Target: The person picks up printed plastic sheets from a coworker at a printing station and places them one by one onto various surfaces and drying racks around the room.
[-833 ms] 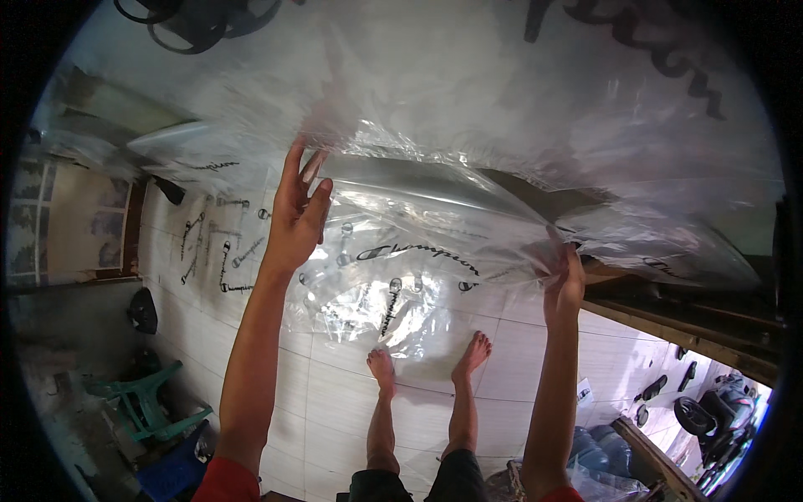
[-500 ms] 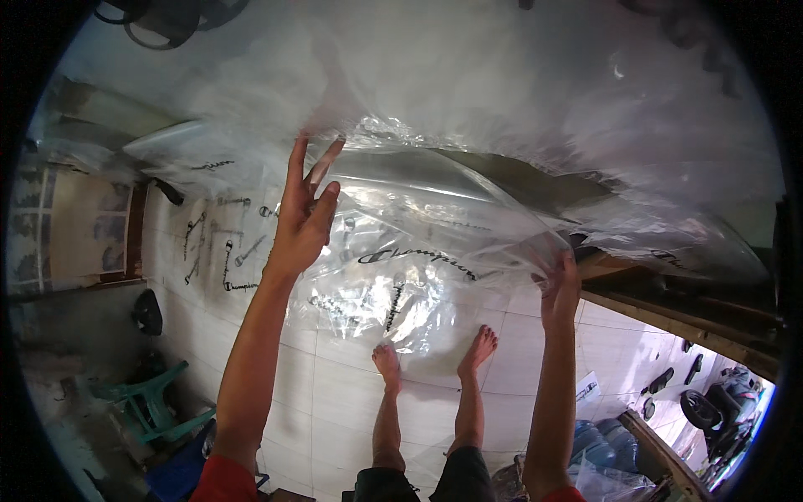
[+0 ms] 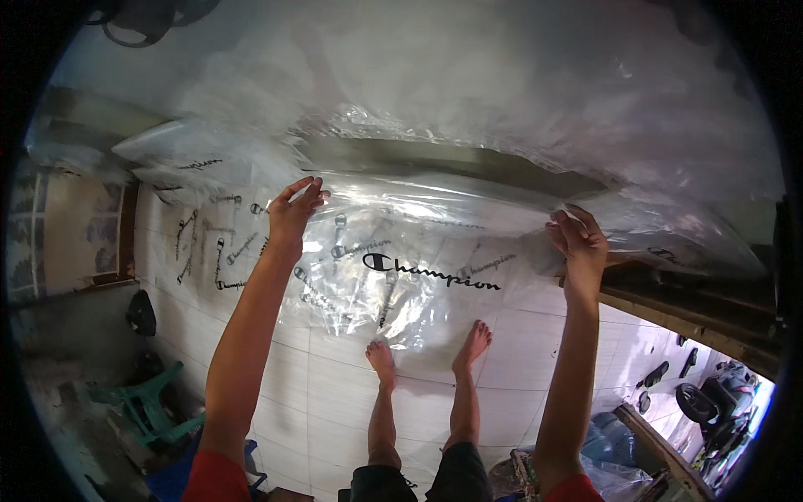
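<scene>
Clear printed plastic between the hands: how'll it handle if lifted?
The clear plastic is probably floppy, hanging wrinkled below left hand and right hand; likely light, since the floor shows through it; maybe slippery, judging by its sheen.

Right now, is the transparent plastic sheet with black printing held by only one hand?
No, the left hand and the right hand both pinch the transparent plastic sheet along its upper edge.

Clear, crinkled plastic sheet (image 3: 418, 238), black lettering, spread between left hand (image 3: 293, 216) and right hand (image 3: 583, 247).
</scene>
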Demonstrator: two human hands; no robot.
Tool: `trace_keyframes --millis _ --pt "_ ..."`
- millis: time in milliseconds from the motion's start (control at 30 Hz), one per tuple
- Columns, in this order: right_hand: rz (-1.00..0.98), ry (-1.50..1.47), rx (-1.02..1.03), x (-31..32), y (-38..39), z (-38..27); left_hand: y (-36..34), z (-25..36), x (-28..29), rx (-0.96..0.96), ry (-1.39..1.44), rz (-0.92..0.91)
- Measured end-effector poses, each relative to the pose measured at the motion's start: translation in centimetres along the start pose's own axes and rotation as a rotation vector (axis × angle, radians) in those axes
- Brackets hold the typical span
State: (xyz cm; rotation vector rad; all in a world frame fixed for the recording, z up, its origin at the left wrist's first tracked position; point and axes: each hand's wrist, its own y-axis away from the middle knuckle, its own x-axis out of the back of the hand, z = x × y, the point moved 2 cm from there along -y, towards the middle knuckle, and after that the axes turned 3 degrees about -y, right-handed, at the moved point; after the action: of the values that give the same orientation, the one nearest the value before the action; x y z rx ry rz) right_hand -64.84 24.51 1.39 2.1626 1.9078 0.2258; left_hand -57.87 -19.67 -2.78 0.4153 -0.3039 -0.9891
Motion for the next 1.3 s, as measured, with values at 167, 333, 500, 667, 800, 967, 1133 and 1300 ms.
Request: trace_keyframes --millis 167,333,500,667,800,967,1133,1300 --pt "0.208 -0.099 0.030 -0.8 -2.3 4.0 -1.7 -1.4 -2.1 -0.138 -0.073 0.197" --pt "0.332 0.229 0.279 -2.6 -3.4 5.6 -4.2 -3.4 -3.5 -0.262 -0.156 0.260" --pt "0.476 0.595 0.485 -2.2 -4.4 7.7 -6.2 -5.7 -3.9 -0.351 -0.215 0.221" --pt "0.426 0.586 0.535 -2.6 -3.4 7.7 -6.8 -6.4 -4.9 -0.542 -0.492 0.370" --pt "0.330 1.035 0.847 -4.2 -1.0 6.8 -6.4 -6.9 -4.9 -0.631 -0.841 0.556" --pt "-0.010 1.240 0.770 -5.5 -1.0 7.9 -4.3 -6.8 -5.9 -0.616 -0.848 0.589" --pt "0.016 1.138 0.758 -4.4 3.8 6.5 7.9 -13.6 -8.4 -0.602 -0.667 0.434" --pt "-0.204 1.004 0.232 0.3 20.5 11.2 28.9 -34.6 0.2 -0.123 -1.426 -0.448"
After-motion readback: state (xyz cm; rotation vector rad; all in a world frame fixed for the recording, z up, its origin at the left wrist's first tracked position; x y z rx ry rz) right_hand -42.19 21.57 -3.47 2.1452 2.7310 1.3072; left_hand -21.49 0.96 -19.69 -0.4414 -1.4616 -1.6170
